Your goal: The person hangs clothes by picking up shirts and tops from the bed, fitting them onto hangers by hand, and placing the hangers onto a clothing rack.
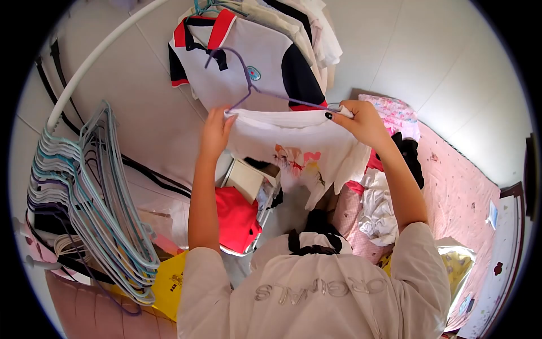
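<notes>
White shirt at its hanger, pinched at both top corners

The left hand [214, 133] grips one top corner of the white shirt [259, 135] between thumb and fingers; the right hand [364, 121], a dark nail showing on its thumb, pinches the other. The shirt hangs between them, in front of the body. The purple hanger [249, 83] meets both corners, its hook pointing up and apparently free; how far its ends sit inside the cloth cannot be told.

As a judgement, the hanger and shirt are largely brought together, but both are in the hands rather than on the rack. Beyond them, a polo shirt [243, 34] already hangs with other clothes. Bare hangers [84, 192] crowd the left, and white clothes [375, 209] lie heaped off any hanger to the right.

The wearer's top [322, 311] carries upside-down lettering, probably "ORIGINALS". The polo's round badge [254, 73] and the dark print on the yellow bag [172, 285] are too small to read.
</notes>
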Available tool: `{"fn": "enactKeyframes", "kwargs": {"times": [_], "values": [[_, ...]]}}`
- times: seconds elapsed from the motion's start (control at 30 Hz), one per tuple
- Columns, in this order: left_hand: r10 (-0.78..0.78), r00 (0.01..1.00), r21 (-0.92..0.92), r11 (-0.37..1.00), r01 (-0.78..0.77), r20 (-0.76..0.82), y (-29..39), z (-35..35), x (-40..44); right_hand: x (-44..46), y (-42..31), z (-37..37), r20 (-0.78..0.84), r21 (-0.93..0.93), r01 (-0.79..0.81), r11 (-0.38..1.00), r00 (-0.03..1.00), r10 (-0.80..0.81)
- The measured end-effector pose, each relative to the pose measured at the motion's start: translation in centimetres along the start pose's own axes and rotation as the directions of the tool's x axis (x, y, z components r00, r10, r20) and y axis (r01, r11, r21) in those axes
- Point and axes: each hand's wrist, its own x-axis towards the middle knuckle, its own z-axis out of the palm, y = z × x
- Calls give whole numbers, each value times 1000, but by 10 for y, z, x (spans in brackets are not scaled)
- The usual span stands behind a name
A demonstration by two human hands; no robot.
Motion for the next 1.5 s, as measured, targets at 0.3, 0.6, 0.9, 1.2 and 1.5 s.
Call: {"fn": "enactKeyframes", "kwargs": {"times": [0.3, 0.6, 0.9, 1.2, 1.5], "values": [[49, 973, 52, 998, -38, -225, -36, -8, -40, -12, -24, -12, 117, -112, 304, 946, 950, -291], [-22, 928, 143, 986, 81, -373, -48, -44, -29, 17, -39, 27, -7, -28, 415, 910, 910, -415], [-12, 879, 231, 963, 139, -476, -42, -9, -54, 89, -78, 27, -385, -118, 374, 920, 837, -390], [81, 988, -76, 993, -91, -128, 19, 84, -75, 191, -117, 51, -544, -283, 351, 893, 708, -450], [-72, 996, -158, 985, 63, -49, 24, 111, -72, 178, -83, 95, -257, -497, 263, 827, 866, -430]]}}
